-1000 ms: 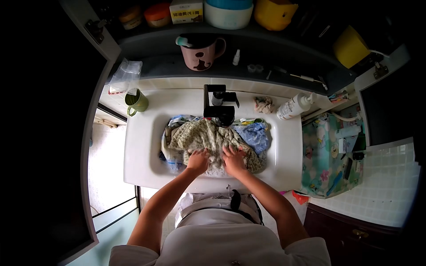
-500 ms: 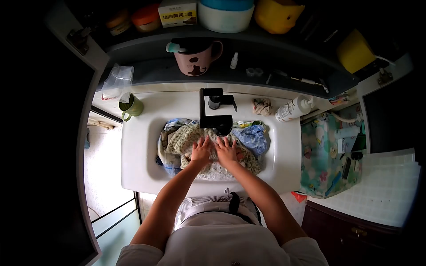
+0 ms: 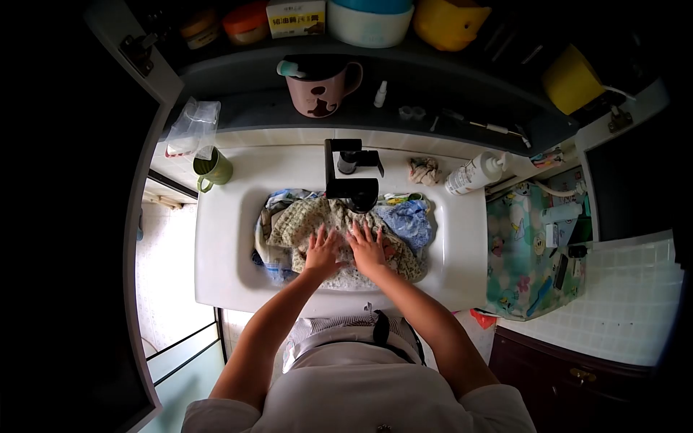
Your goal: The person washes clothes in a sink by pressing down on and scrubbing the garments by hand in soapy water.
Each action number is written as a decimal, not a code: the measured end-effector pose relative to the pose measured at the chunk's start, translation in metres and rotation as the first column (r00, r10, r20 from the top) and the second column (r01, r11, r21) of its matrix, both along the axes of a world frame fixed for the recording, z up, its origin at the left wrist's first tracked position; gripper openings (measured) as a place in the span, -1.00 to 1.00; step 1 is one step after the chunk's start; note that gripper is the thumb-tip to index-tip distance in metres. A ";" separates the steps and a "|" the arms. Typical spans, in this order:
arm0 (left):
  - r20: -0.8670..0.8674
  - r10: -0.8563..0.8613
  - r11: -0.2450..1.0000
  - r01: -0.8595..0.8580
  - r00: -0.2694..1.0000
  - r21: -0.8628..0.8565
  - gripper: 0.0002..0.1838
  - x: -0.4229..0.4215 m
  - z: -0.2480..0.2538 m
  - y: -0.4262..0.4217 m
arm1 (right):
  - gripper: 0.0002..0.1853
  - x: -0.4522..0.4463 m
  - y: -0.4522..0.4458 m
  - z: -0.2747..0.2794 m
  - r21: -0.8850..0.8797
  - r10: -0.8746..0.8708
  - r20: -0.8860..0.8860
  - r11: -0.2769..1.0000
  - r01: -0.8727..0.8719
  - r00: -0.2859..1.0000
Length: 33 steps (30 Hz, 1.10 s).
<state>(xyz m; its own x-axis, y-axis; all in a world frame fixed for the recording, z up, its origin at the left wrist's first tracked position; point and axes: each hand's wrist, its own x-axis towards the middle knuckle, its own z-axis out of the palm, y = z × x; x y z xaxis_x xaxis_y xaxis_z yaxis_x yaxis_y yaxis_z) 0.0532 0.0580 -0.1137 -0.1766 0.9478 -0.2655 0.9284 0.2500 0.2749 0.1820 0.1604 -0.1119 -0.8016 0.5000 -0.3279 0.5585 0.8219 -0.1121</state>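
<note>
Both hands are resting on a pale speckled cloth (image 3: 292, 225), which is lying bunched in the middle of the white sink (image 3: 463, 238). Left hand (image 3: 322, 252): fingers spreading, palm down, no fold visibly pinched. Right hand (image 3: 368, 250): likewise fanning out flat beside it, nothing clasped. Contact under the palms is staying hidden.

A blue cloth (image 3: 409, 222) is lying against the bundle's right side; more fabric is showing along the left. The black tap (image 3: 351, 189) is hanging over the bundle's far edge, just beyond the right fingertips. Whether water is running, I am not making out.

Likely troubles, as I am judging it: fingertips or knuckles could be knocking the spout if either hand is pushing forward, since the gap is small. With no fold being gripped, the cloth could be sliding from under flat palms. The heap is covering the basin floor; any drain beneath could be blocking, with overflow following if water is flowing.

Green mug (image 3: 222, 172) and pump bottle (image 3: 471, 177) are standing at the back corners, well apart from both hands; a wide elbow or dragged cloth could be tipping them.
</note>
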 end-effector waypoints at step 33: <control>0.118 0.099 0.967 -0.067 0.988 -0.248 -0.33 0.004 0.003 0.008 | -0.58 0.011 -0.011 -0.015 -0.016 0.030 0.129 0.999 -0.029 0.991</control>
<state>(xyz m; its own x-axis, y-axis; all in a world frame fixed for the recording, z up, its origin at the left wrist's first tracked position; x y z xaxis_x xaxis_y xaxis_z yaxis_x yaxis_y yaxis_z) 0.0573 0.0664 -0.1111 -0.2011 0.8357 -0.5110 0.8623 0.3986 0.3124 0.1928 0.1494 -0.1269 -0.7664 0.4714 -0.4363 0.5445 0.8371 -0.0521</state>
